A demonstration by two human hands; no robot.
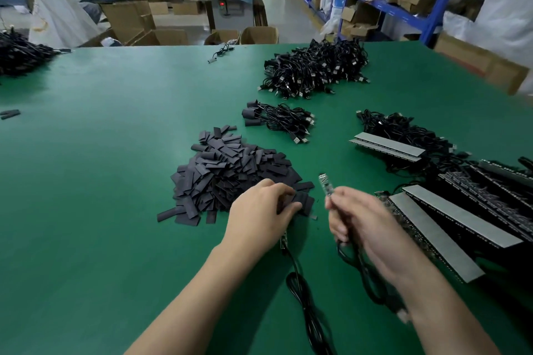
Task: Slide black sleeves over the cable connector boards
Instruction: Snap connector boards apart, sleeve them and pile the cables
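One bare connector board (326,185) juts from the right hand (366,222).

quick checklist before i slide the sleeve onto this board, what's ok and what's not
1. Board in grip: right hand holds the cable, bare connector board sticking out above the fingers: ok.
2. Sleeve in grip: left hand pinches a black sleeve at the near edge of the sleeve pile: ok.
3. Only one sleeve picked: cannot tell.
4. Sleeve lined up with the board: not ok, they are apart.
5. Sleeve mouth open: cannot tell.
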